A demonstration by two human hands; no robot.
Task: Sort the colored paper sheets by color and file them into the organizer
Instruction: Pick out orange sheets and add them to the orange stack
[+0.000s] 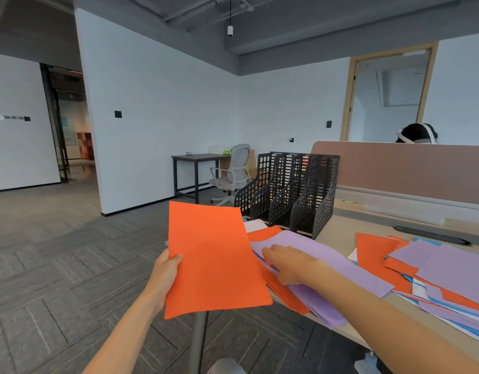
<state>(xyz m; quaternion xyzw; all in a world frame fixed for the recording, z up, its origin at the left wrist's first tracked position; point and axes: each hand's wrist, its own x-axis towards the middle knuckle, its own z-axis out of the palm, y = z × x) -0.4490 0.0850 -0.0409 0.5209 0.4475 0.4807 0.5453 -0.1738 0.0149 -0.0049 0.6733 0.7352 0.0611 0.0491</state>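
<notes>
My left hand [167, 271] pinches the left edge of an orange sheet [214, 260], held up over the table's left end. My right hand [287, 263] rests flat on a purple sheet [327, 255] that tops a mixed stack of orange and purple sheets [300, 298]. A black perforated organizer [292, 193] with several upright slots stands behind the stack on the table [338, 230]; something orange shows through one slot. A second mixed pile of purple, orange, blue and white sheets [438, 273] lies to the right.
A brown desk partition [411, 168] runs behind the table, with a person's head above it. A dark oval cable cover [432, 234] sits in the tabletop. A grey office chair [230, 174] and a small dark desk [195, 160] stand by the far wall.
</notes>
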